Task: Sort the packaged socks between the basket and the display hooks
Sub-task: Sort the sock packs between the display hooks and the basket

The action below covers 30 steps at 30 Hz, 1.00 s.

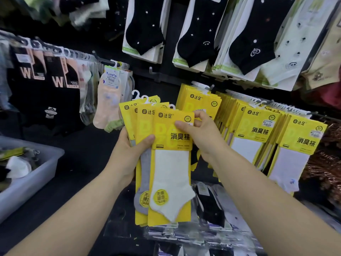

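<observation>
the left grip (129, 150), a bare hand, is closed round a fan of yellow sock packs (137, 119). its thumb lies across the front of the fan and the other fingers are hidden behind it. foremost in the fan stands the white-sock pack (171, 182), upright, with a yellow header card and a white hanger tab at its top. touching it from behind, on its left, is a grey-sock pack (144, 172). more yellow headers spread out to the upper left of the white-sock pack.

the right grip (204, 133) pinches the white-sock pack at its upper right corner, thumb flat on the header's face, curled fingers behind the edge.

well to the left of the white-sock pack, and lower, sits the basket (46, 154), a pale plastic tub. loose socks lie in it, one white and some dark, too blurred to tell more.

just right of the white-sock pack, rows of hung yellow packs (258, 130) show white socks at the front. another yellow bunch (199, 102) hangs right behind its top edge. above the white-sock pack hang black ankle-sock packs (144, 28) with small white marks. to its upper left a peach sock pack (108, 102) hangs from a dark display hook (103, 60). below and to the right of the white-sock pack, clear-wrapped packs (212, 206) lie flat.
</observation>
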{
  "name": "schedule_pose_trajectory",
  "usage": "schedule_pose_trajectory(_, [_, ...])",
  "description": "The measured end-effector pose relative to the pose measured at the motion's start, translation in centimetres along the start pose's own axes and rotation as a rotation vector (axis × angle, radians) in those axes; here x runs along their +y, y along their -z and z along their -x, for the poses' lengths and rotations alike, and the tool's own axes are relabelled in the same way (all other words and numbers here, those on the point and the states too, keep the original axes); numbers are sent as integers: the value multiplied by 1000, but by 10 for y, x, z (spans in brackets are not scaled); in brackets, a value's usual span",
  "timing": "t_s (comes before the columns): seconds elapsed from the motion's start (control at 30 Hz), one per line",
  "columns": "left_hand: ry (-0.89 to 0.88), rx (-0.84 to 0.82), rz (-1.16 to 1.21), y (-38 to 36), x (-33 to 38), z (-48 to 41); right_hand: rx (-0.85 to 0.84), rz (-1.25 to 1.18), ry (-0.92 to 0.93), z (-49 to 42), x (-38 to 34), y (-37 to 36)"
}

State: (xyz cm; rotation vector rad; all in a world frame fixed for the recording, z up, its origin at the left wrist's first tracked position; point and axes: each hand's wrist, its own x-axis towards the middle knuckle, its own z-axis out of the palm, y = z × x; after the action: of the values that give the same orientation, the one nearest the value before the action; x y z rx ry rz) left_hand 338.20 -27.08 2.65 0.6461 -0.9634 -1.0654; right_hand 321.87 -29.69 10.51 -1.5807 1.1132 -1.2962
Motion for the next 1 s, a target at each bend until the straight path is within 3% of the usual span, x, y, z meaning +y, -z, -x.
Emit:
schedule_pose_trajectory(0.1, [-3, 9, -2, 3, -2, -1, 39, -150, -19, -5, -3, 22])
schedule_pose_trajectory(0.27, [-24, 67, -103, 9, -4, -5, 350, 24, 94, -10, -12, 54])
schedule_pose_trajectory(0.53, [-19, 99, -161, 16, -8, -5, 130, 138, 0, -19, -26, 70])
schedule_pose_trajectory(0.73, [-24, 104, -177, 13, -7, -6, 265, 30, 1, -33, -33, 69])
schedule_pose_trajectory(1.0, [-40, 93, -203, 20, -4, -2, 373, 116, 162, -56, -46, 51])
